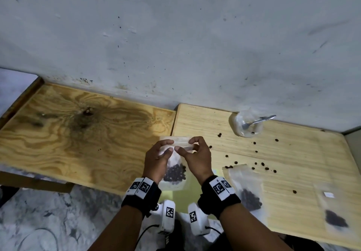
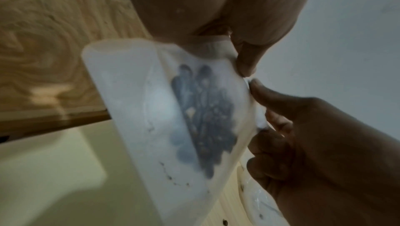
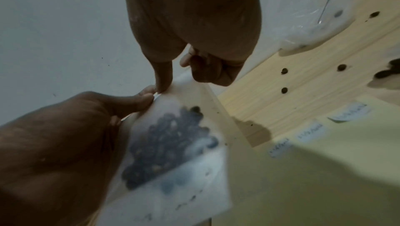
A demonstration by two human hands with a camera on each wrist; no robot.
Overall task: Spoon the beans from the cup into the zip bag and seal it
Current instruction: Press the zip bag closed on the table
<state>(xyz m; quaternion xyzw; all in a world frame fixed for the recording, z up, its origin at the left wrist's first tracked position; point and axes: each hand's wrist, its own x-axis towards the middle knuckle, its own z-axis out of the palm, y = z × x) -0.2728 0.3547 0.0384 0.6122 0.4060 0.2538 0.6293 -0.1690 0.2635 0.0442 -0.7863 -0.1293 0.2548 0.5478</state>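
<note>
Held upright above the table edge: zip bag (image 1: 174, 169) with dark beans (image 1: 175, 173) pooled at its bottom, top strip pinched by left hand (image 1: 157, 161) and right hand (image 1: 197, 158). Rightward, 2 more bean-filled bags (image 1: 246, 188) lying flat. Far right, clear cup (image 1: 246, 125) holding 1 spoon (image 1: 257, 121), few beans left inside.

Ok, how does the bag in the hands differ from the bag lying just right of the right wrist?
The held zip bag hangs upright above the table's front edge, pinched at its top by the left hand and right hand; the lying bag rests flat on the light table, untouched. In the held zip bag the beans are bunched near its bottom; the lying bag's sit in a flat patch. Both are translucent and hold dark beans.
</note>
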